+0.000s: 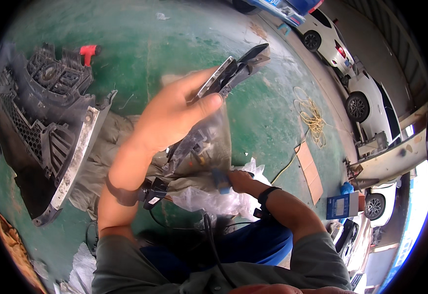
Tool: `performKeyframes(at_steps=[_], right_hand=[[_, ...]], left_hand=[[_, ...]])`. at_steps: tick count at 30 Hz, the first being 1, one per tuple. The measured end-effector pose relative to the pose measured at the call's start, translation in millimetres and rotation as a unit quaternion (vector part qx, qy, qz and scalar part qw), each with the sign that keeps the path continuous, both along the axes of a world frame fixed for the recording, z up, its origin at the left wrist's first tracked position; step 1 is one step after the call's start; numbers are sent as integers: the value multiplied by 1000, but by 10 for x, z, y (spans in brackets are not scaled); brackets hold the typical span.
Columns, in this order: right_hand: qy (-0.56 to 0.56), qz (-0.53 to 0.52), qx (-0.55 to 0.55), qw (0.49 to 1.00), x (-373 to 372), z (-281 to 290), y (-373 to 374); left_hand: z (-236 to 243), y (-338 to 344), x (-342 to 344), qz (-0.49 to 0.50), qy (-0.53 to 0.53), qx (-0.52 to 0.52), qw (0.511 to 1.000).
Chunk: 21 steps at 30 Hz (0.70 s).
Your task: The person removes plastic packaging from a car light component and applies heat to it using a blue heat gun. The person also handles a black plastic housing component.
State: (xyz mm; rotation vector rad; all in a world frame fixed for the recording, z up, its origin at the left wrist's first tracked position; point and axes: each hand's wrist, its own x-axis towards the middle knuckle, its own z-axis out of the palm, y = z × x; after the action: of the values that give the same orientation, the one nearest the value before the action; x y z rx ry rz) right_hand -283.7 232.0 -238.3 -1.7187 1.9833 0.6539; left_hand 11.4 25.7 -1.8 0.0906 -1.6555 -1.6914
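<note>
My left hand (177, 110) is raised over the middle of the floor, closed on a long black plastic car part (246, 63) with a pale edge strip; the thumb presses on its near side. Below that hand lie more dark plastic pieces (187, 147), partly hidden by the wrist. Lower and to the right, my right hand (241, 181) is closed around a blue object (220, 181), too blurred for its kind to show. Crumpled clear plastic sheeting (199, 200) lies just beneath it. Both arms come up from the lower edge.
A large dark bumper (84, 142) with mesh grilles lies at left on a grey-beige cloth (111, 142). A red heat gun (89, 53) sits behind it. To the right are a coiled yellow cord (312, 120), a cardboard strip (309, 171) and a blue box (339, 207); parked cars (366, 105) stand beyond.
</note>
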Motion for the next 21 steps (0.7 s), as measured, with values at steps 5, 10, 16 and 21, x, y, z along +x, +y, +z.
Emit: performKeyframes(at_steps=[5, 10, 16, 21], right_hand=[[-70, -3, -9, 998, 112, 161, -130], [-351, -141, -344, 859, 425, 1368, -602], [-661, -160, -439, 587, 667, 2566, -467], [-635, -144, -466, 599, 784, 2569, -347]], left_hand=[[27, 136, -63, 113, 12, -40, 993], [-12, 240, -200, 176, 66, -81, 979], [-5, 376, -405, 206, 50, -148, 966], [-119, 454, -646, 220, 46, -176, 958]])
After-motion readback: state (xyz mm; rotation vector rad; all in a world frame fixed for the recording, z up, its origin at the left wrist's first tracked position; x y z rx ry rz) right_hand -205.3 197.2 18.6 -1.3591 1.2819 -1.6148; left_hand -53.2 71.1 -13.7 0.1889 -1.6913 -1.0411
